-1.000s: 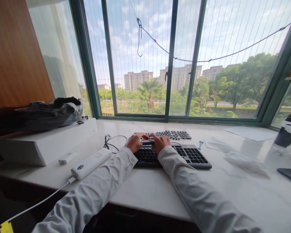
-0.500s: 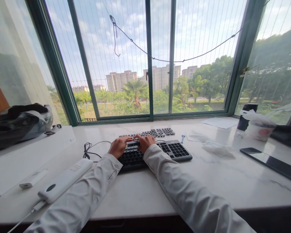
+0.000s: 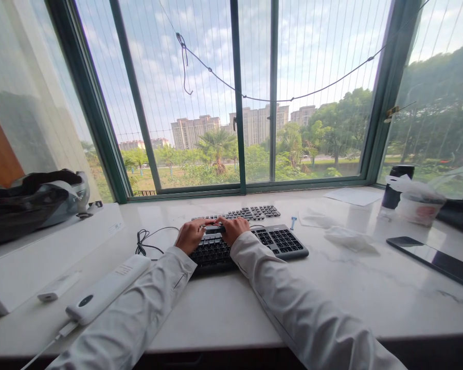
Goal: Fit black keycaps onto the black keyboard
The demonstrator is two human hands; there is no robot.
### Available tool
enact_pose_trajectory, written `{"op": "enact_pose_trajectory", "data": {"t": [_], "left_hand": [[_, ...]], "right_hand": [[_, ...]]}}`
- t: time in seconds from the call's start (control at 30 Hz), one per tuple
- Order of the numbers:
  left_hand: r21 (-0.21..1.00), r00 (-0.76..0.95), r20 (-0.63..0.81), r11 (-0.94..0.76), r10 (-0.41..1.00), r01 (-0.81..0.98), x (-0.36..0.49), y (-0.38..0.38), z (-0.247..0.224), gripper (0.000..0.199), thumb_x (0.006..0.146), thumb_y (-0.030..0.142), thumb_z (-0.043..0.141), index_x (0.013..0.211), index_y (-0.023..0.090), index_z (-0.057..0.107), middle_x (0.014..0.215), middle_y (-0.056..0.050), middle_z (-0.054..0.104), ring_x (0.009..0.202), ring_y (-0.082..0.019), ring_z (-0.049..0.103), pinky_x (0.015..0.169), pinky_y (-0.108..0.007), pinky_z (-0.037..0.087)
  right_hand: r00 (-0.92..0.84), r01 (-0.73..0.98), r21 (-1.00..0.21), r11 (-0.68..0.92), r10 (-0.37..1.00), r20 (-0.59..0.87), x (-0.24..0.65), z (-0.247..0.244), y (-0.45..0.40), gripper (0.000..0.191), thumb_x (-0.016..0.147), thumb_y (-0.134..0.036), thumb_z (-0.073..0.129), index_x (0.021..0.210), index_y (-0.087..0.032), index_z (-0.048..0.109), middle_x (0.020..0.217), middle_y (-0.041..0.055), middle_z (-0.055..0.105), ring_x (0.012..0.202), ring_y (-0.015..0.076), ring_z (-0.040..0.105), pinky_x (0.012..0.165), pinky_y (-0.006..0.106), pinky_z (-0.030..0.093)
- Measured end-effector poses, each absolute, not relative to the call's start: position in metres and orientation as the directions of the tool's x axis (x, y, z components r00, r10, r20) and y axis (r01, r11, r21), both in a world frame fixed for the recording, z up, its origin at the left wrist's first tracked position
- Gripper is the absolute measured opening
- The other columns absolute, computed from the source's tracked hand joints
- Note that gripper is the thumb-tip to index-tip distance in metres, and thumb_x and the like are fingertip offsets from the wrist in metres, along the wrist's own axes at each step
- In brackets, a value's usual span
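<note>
A black keyboard (image 3: 284,240) lies on the white marble-patterned table, its key positions looking like open square frames. Over its upper middle, my left hand (image 3: 190,236) comes in from the left with the fingers bent inward. My right hand (image 3: 234,229) meets it from the other side, fingers curled and fingertips close to the left ones. Both look closed near the keyboard's back edge; whatever sits between the fingertips is too small and covered to make out. Behind the keyboard, rows of loose dark keycaps (image 3: 264,211) are laid out, partly hidden by my hands.
A black cable (image 3: 142,241) coils at the left, near a white power bank (image 3: 108,290) with a cord. Right of the keyboard are a small blue tool (image 3: 294,222), clear plastic bags (image 3: 349,239) and a phone (image 3: 432,259). A white box (image 3: 50,257) stands far left.
The view has tilted and shifted slightly, so everything sits a little lower and further right. My fingertips have drawn closer together, the right fingers curling more.
</note>
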State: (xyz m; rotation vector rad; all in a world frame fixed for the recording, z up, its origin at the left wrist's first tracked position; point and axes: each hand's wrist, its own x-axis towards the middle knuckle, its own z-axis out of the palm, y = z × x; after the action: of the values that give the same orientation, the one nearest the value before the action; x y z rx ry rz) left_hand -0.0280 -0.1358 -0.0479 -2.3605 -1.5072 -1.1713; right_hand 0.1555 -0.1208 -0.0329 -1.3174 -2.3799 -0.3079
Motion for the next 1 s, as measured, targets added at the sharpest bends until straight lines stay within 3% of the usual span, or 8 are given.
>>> {"op": "enact_pose_trajectory", "data": {"t": [0.47, 0.77, 1.0], "left_hand": [[0.242, 0.19, 0.635, -0.426, 0.749, 0.872, -0.0257, -0.1385, -0.0465, 0.037, 0.076, 0.014, 0.045, 0.104, 0.022, 0.067, 0.108, -0.001, 0.068, 0.096, -0.019, 0.062, 0.085, -0.027, 0.048], [0.229, 0.236, 0.633, -0.47, 0.737, 0.852, -0.0259, -0.1401, -0.0469, 0.036, 0.078, 0.018, 0.05, 0.107, 0.029, 0.069, 0.105, 0.002, 0.069, 0.099, -0.018, 0.062, 0.086, -0.027, 0.048], [0.267, 0.158, 0.675, -0.439, 0.72, 0.858, -0.0277, -0.1384, -0.0499, 0.043, 0.071, 0.009, 0.05, 0.105, 0.028, 0.069, 0.103, 0.003, 0.07, 0.095, -0.018, 0.063, 0.085, -0.027, 0.049]], "right_hand": [[-0.445, 0.854, -0.042, 0.519, 0.77, 0.457, 0.1538, -0.035, -0.1215, 0.029, 0.085, -0.037, 0.045, 0.109, -0.032, 0.061, 0.086, 0.0043, 0.07, 0.083, 0.02, 0.064, 0.079, 0.032, 0.04], [-0.451, 0.857, -0.041, 0.514, 0.785, 0.425, 0.1526, -0.0365, -0.1184, 0.029, 0.084, -0.036, 0.046, 0.108, -0.031, 0.061, 0.088, 0.0039, 0.071, 0.085, 0.02, 0.064, 0.081, 0.033, 0.04], [-0.447, 0.857, -0.034, 0.515, 0.774, 0.448, 0.1523, -0.0382, -0.1182, 0.034, 0.082, -0.033, 0.049, 0.115, -0.034, 0.058, 0.086, 0.0031, 0.071, 0.083, 0.0207, 0.065, 0.08, 0.032, 0.041]]}}
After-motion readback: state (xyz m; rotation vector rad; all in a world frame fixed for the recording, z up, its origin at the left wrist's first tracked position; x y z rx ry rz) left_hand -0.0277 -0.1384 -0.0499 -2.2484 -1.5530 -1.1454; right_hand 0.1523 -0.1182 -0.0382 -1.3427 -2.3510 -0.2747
